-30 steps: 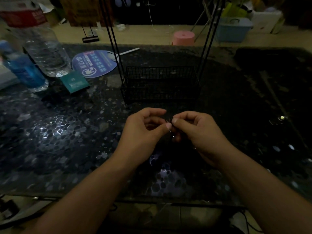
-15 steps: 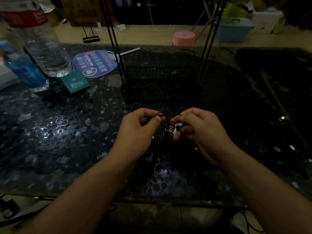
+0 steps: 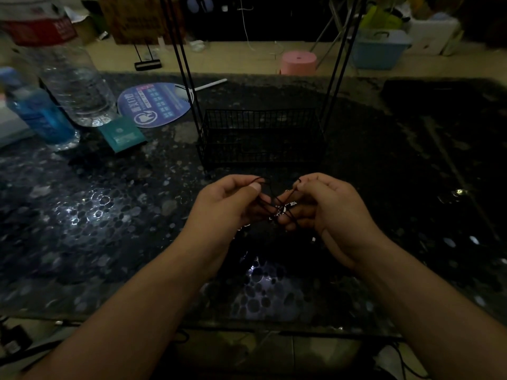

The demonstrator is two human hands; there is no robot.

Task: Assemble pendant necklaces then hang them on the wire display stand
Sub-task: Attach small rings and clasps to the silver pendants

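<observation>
A black cord [image 3: 277,200] runs taut between the two hands, held just above the dark speckled counter [image 3: 82,215] near its front edge. The strands cross in the gap, and a small silvery pendant [image 3: 279,212] glints there, close against the right fingers. How it is threaded on the cord is too dim to make out.

The left hand [image 3: 227,207] pinches one end of the cord between thumb and forefinger, the other fingers curled in. The right hand [image 3: 326,207] pinches the other end at its fingertips, its lower fingers curled under the pendant.

Just beyond the hands stands the stand [image 3: 260,133], a black wire basket at its base with thin black rods rising from either side and out of sight above. What lies in the basket cannot be told in this light.

To the left of it a round blue fan [image 3: 156,104] lies flat, with a teal packet [image 3: 122,134] just in front of it. Further left stands a big clear bottle [image 3: 68,78] with a red label, part full of water, and beside it a smaller blue bottle [image 3: 38,113].

On the floor past the counter sit a pink stool [image 3: 299,61] and a blue bin [image 3: 380,52] with a clear lid; its contents are not visible.
</observation>
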